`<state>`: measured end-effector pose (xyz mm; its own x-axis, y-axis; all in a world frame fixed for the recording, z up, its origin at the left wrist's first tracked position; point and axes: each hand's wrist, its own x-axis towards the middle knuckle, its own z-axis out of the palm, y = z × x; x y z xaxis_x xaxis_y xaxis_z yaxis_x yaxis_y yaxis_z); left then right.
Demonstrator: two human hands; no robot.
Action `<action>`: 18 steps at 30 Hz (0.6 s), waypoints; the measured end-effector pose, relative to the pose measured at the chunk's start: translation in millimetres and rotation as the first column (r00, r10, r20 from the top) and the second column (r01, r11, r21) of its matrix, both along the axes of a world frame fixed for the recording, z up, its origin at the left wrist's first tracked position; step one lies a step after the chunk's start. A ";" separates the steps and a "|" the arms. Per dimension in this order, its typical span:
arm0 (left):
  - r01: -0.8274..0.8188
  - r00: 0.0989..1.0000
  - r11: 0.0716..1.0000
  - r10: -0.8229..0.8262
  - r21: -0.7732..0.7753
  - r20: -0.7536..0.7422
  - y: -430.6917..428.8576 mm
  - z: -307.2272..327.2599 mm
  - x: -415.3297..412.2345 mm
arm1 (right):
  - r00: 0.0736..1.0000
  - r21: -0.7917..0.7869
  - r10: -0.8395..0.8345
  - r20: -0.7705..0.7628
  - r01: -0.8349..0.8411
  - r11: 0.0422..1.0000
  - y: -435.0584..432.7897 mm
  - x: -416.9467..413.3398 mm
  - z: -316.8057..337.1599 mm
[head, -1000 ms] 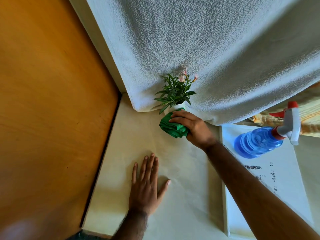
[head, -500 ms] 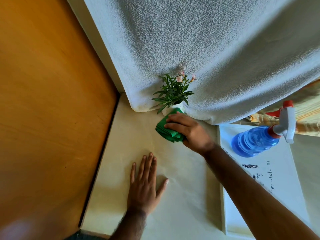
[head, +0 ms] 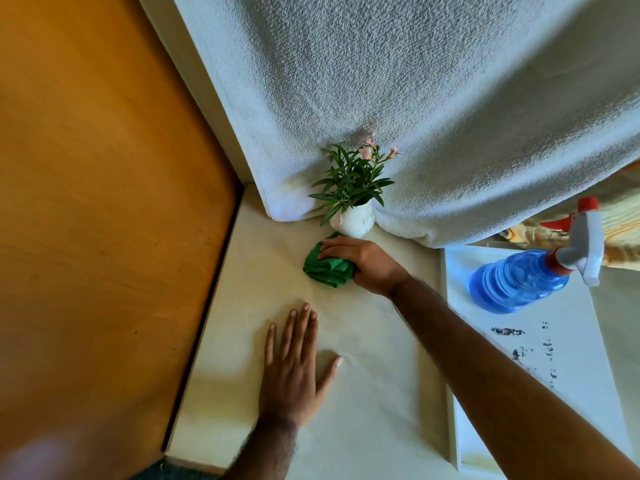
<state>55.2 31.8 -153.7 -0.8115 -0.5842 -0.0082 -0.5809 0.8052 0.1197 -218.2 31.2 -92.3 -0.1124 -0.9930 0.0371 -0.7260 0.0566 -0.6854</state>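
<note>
Green cloth (head: 327, 271) sits bunched on the cream tabletop (head: 363, 427), just in front of the small white vase (head: 355, 220) and close to touching its base. We grip it with our right hand (head: 367, 263): the fingers curl over the top of the folds and press them down, while the thumb is hidden behind the cloth. Our left hand (head: 289, 372) lies flat on the tabletop nearer to us, well apart from the cloth, with fingers straight and close together and the thumb spread out to the side; it holds nothing. The vase carries a leafy plant (head: 349, 181) with pale pink flowers and stands against a white textured towel (head: 415, 98) that hangs down behind it. To the right, a blue spray bottle (head: 516, 280) with a white and red trigger rests on a white tray (head: 571, 368) marked with dark specks. An orange wooden panel (head: 104, 202) fills the left side.
</note>
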 end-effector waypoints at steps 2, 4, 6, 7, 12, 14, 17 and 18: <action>-0.002 1.000 1.000 0.002 0.001 0.006 -1.2 0.4 -1.3 | 0.998 -0.018 -0.048 0.043 0.049 0.999 -2.4 2.3 -2.2; -0.002 1.000 1.000 0.002 0.005 0.021 -2.2 1.4 -1.4 | 0.986 -0.022 -0.131 0.107 0.134 0.991 -9.9 4.3 -3.1; -0.005 1.000 1.000 0.005 0.012 0.024 -1.6 1.8 0.2 | 0.942 0.078 -0.249 0.224 0.237 0.968 -16.8 7.8 2.5; -0.006 1.000 1.000 0.005 0.016 0.022 -1.0 2.1 0.7 | 0.923 0.123 -0.283 0.263 0.258 0.958 -18.3 9.5 5.9; -0.005 0.999 0.999 0.004 0.035 0.046 -2.3 4.6 0.5 | 0.959 0.050 -0.181 0.217 0.175 0.983 10.8 30.6 34.7; -0.007 0.999 0.998 0.004 0.059 0.050 -3.3 5.5 0.3 | 0.986 -0.021 -0.132 0.103 0.134 0.991 40.7 37.6 40.5; -0.008 0.999 0.995 0.003 0.099 0.051 -3.2 9.3 0.4 | 0.981 -0.047 -0.186 -0.054 0.184 0.982 92.1 39.5 45.1; -0.005 0.999 0.994 -0.001 0.109 0.055 -2.6 11.2 0.3 | 0.972 -0.043 -0.213 -0.102 0.210 0.977 108.9 38.5 47.3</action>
